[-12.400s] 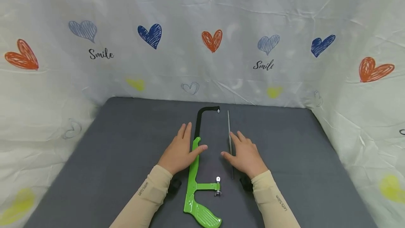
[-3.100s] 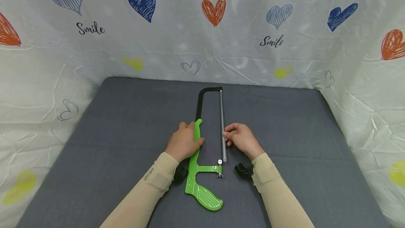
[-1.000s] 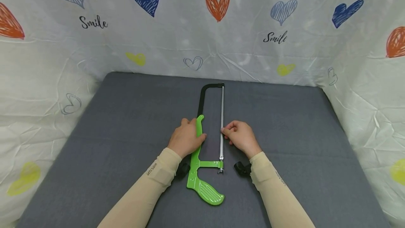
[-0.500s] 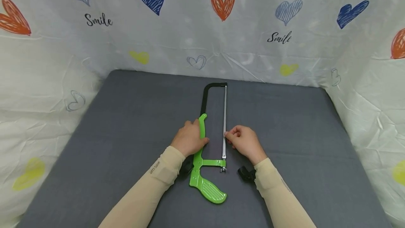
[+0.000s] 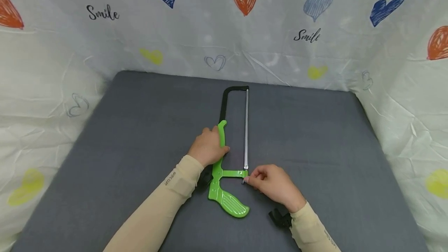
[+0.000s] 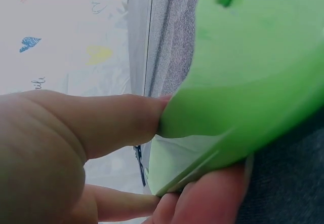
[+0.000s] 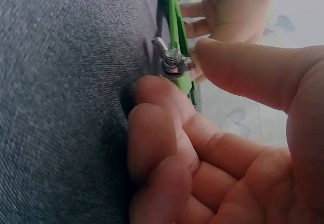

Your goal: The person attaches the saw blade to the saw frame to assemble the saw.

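Observation:
A hacksaw [image 5: 232,205] with a green handle and black front bow lies on the grey cloth. Its silver blade [image 5: 246,131] spans from the bow's far tip to the green cross arm. My left hand [image 5: 209,147] grips the green frame; in the left wrist view, thumb and fingers lie on either side of the green metal [image 6: 243,57]. At the near end of the cross arm, my right hand [image 5: 278,186] has thumb and curled index finger at the wing nut [image 7: 173,59]. The thumb tip meets one wing, and a threaded bolt end shows in the middle.
The grey cloth-covered table [image 5: 315,139] runs back to a white curtain [image 5: 273,61] printed with hearts and "Smile". Each wrist carries a black camera mount, the right one [image 5: 280,217] close above the cloth.
The blade first lay loose beside the saw; my right hand brought it onto the frame. In the last half second, that hand left the blade and moved nearer me to the wing nut.

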The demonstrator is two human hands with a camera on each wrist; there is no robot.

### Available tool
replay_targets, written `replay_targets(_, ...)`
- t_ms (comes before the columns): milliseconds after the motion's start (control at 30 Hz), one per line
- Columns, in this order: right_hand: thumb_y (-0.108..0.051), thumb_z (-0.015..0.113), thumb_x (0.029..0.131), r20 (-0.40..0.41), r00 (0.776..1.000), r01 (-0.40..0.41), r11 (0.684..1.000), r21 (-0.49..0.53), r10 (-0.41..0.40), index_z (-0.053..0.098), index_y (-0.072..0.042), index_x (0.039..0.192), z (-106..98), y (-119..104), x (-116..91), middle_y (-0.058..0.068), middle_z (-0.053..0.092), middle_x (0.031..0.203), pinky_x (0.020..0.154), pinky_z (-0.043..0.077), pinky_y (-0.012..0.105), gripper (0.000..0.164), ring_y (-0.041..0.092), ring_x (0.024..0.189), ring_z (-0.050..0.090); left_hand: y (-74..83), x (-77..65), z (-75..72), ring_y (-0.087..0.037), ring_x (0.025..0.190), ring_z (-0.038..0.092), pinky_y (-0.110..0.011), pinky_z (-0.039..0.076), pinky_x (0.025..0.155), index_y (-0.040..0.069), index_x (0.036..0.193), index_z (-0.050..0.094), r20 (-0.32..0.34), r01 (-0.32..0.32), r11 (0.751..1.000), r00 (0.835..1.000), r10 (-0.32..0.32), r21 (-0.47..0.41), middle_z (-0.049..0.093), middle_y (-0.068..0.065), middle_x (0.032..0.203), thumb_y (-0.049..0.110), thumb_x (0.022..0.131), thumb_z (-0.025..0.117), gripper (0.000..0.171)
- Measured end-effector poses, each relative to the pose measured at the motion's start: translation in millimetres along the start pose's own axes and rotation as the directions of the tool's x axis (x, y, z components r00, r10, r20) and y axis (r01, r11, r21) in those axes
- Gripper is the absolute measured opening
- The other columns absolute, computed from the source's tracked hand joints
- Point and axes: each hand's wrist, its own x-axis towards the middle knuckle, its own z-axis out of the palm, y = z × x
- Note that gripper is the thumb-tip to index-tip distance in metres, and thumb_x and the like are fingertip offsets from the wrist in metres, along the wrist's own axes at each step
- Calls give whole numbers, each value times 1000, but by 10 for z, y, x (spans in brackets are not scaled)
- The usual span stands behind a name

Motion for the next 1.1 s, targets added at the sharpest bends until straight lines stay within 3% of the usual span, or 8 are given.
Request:
replay_targets(267,-26,78,100,26,1000,15,1000,17,-15,77,-16,82,5,29,35,-6,65,66,56,47,28,20,11,59,61,0,5,11,-51,119,68,-58,59,98,-8,161,42,-29,-5,1000,1000,4,-30,57,-34,141,36,99,79,85)
replay_targets(733,-19,83,96,24,1000,19,998,55,-20,76,-14,84,-9,42,32,-3,66,68,56,50,29,14,12,58,62,-38,4,8,-47,116,69,-55,59,95,-6,157,49,-59,-23,998,998,19,-65,63,-31,135,34,97,80,79)
replay_targets(900,-22,86,93,6,1000,0,998,62,0,74,-15,83,-14,49,35,-2,66,66,57,49,30,17,14,59,63,-43,24,16,-47,115,69,-56,59,95,-5,158,48,-67,-28,997,997,24,-68,62,-31,137,35,97,79,79)
replay_targets(1100,-43,91,87,-33,999,-30,1000,0,30,72,-20,75,11,1,39,-6,63,60,54,46,31,32,14,56,61,-31,37,25,-47,114,70,-55,60,93,-4,159,48,-65,-14,998,998,10,-66,62,-31,137,34,97,79,79)
